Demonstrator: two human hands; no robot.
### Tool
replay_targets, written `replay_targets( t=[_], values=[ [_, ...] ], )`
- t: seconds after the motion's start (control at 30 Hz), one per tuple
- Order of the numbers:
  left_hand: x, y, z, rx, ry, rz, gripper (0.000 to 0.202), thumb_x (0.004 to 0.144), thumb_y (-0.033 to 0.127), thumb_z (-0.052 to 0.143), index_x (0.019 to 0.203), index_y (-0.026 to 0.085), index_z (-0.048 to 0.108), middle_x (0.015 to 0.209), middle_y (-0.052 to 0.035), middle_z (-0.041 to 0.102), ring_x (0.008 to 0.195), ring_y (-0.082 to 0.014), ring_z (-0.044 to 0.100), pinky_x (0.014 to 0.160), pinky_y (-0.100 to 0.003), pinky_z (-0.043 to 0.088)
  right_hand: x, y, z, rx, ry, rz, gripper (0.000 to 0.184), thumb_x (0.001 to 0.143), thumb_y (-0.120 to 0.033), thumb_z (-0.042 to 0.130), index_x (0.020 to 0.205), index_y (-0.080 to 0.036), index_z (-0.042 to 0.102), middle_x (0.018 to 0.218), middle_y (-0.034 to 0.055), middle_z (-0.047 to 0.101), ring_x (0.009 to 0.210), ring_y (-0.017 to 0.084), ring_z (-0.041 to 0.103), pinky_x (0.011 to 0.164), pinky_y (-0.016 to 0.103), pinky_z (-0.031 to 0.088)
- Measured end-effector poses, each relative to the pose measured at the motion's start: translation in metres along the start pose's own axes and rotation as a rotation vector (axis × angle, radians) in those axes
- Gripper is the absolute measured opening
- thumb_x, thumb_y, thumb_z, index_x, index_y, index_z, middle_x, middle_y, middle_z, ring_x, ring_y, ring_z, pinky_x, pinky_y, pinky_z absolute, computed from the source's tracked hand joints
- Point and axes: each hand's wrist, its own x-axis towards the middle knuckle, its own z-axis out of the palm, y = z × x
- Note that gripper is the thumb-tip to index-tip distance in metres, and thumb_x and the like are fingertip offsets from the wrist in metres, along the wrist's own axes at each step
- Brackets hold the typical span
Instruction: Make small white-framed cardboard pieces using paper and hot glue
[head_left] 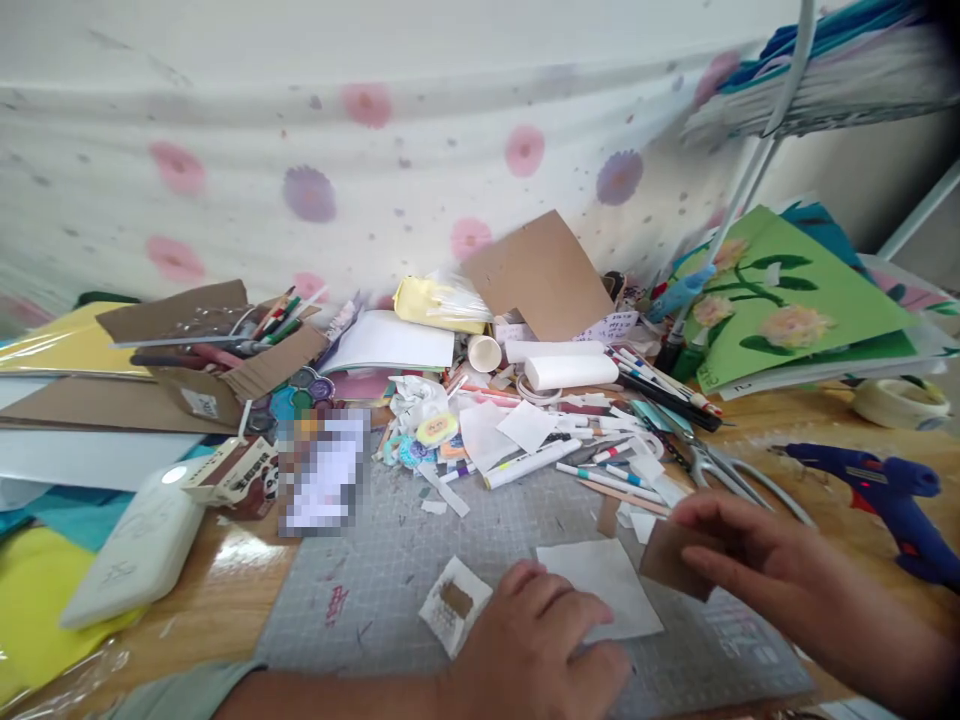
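Note:
My left hand (536,635) rests low over the cutting mat (390,600), palm down with fingers apart. Its fingertips lie over the left edge of a white sheet of paper (622,595); whether they press on it I cannot tell. Just left of that hand sits a small piece of crumpled white paper with a brown cardboard bit (455,600) in its middle. At the sheet's right edge, my right hand (765,565) pinches a small brown cardboard piece (666,557) between thumb and fingers, tilted above the mat.
Markers (532,465), paper scraps and white rolls (570,370) crowd the mat's back. Scissors (720,470) and a blue glue gun (877,490) lie right. A pencil box (199,390), milk carton (232,475) and white case (139,550) stand left.

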Motion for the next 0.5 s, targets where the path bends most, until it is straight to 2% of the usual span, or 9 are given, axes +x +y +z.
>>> replay_targets(
  t=[0.07, 0.1, 0.17, 0.23, 0.27, 0.33, 0.37, 0.43, 0.5],
  values=[
    [0.003, -0.001, -0.011, -0.325, -0.077, -0.155, 0.028, 0.083, 0.031, 0.056, 0.109, 0.02, 0.053, 0.103, -0.0097, 0.065, 0.09, -0.0194, 0.06, 0.078, -0.029, 0.047, -0.008, 0.002, 0.009, -0.036, -0.047, -0.036, 0.011, 0.074, -0.032, 0.063, 0.08, -0.022, 0.063, 0.071, 0.0036, 0.064, 0.063, 0.018, 0.059, 0.055, 0.026, 0.048],
    [0.004, -0.001, -0.015, -0.488, -0.057, -0.272, 0.04, 0.08, 0.038, 0.059, 0.113, 0.018, 0.05, 0.101, -0.012, 0.064, 0.088, -0.0198, 0.06, 0.076, -0.028, 0.048, -0.012, 0.003, 0.014, -0.046, -0.098, -0.057, 0.008, 0.075, -0.03, 0.063, 0.076, -0.023, 0.062, 0.07, 0.0025, 0.063, 0.063, 0.017, 0.058, 0.055, 0.025, 0.046],
    [0.007, -0.001, -0.019, -0.71, -0.101, -0.462, 0.061, 0.073, 0.049, 0.063, 0.121, 0.017, 0.044, 0.098, -0.0122, 0.063, 0.082, -0.0204, 0.06, 0.07, -0.028, 0.048, -0.019, 0.003, 0.026, -0.04, -0.233, -0.087, 0.011, 0.075, -0.031, 0.064, 0.071, -0.023, 0.059, 0.066, 0.0008, 0.06, 0.061, 0.016, 0.054, 0.053, 0.023, 0.042],
    [0.01, -0.001, -0.018, -0.825, -0.218, -0.582, 0.056, 0.069, 0.056, 0.062, 0.111, 0.019, 0.052, 0.084, -0.0063, 0.063, 0.072, -0.0184, 0.058, 0.063, -0.026, 0.044, -0.024, 0.001, 0.037, 0.0, -0.329, -0.093, 0.016, 0.076, -0.035, 0.062, 0.07, -0.022, 0.056, 0.064, -0.0008, 0.058, 0.058, 0.014, 0.051, 0.051, 0.022, 0.038],
    [0.011, -0.001, -0.018, -0.849, -0.288, -0.613, 0.047, 0.07, 0.059, 0.059, 0.096, 0.02, 0.057, 0.073, -0.0022, 0.059, 0.064, -0.0158, 0.053, 0.058, -0.025, 0.04, -0.025, -0.001, 0.042, 0.021, -0.35, -0.084, 0.018, 0.077, -0.037, 0.062, 0.069, -0.022, 0.055, 0.063, -0.0015, 0.057, 0.058, 0.013, 0.049, 0.05, 0.022, 0.036],
    [0.013, -0.001, -0.016, -0.868, -0.395, -0.633, 0.042, 0.075, 0.06, 0.05, 0.066, 0.02, 0.052, 0.057, 0.0037, 0.044, 0.053, -0.0111, 0.04, 0.05, -0.023, 0.029, -0.025, -0.007, 0.048, 0.049, -0.374, -0.055, 0.02, 0.077, -0.037, 0.063, 0.069, -0.022, 0.054, 0.062, -0.0029, 0.054, 0.057, 0.012, 0.046, 0.05, 0.021, 0.033],
    [0.014, -0.001, -0.016, -0.876, -0.417, -0.641, 0.043, 0.077, 0.06, 0.046, 0.06, 0.02, 0.045, 0.054, 0.005, 0.037, 0.051, -0.0102, 0.034, 0.048, -0.023, 0.025, -0.023, -0.01, 0.048, 0.058, -0.388, -0.047, 0.02, 0.077, -0.037, 0.064, 0.069, -0.021, 0.053, 0.062, -0.0032, 0.054, 0.057, 0.012, 0.045, 0.05, 0.021, 0.033],
    [0.014, -0.001, -0.017, -0.883, -0.42, -0.662, 0.041, 0.08, 0.056, 0.042, 0.06, 0.02, 0.04, 0.055, 0.0053, 0.032, 0.051, -0.0103, 0.03, 0.047, -0.024, 0.021, -0.015, -0.014, 0.043, 0.074, -0.406, -0.063, 0.019, 0.076, -0.038, 0.065, 0.073, -0.022, 0.055, 0.066, -0.0025, 0.056, 0.061, 0.012, 0.048, 0.053, 0.021, 0.036],
    [0.013, -0.002, -0.017, -0.881, -0.41, -0.689, 0.036, 0.081, 0.052, 0.042, 0.064, 0.02, 0.041, 0.058, 0.0041, 0.035, 0.054, -0.011, 0.033, 0.048, -0.024, 0.022, -0.002, -0.013, 0.03, 0.069, -0.339, -0.119, 0.017, 0.079, -0.039, 0.062, 0.078, -0.022, 0.059, 0.071, -0.0008, 0.059, 0.066, 0.014, 0.052, 0.059, 0.023, 0.04]
  ],
)
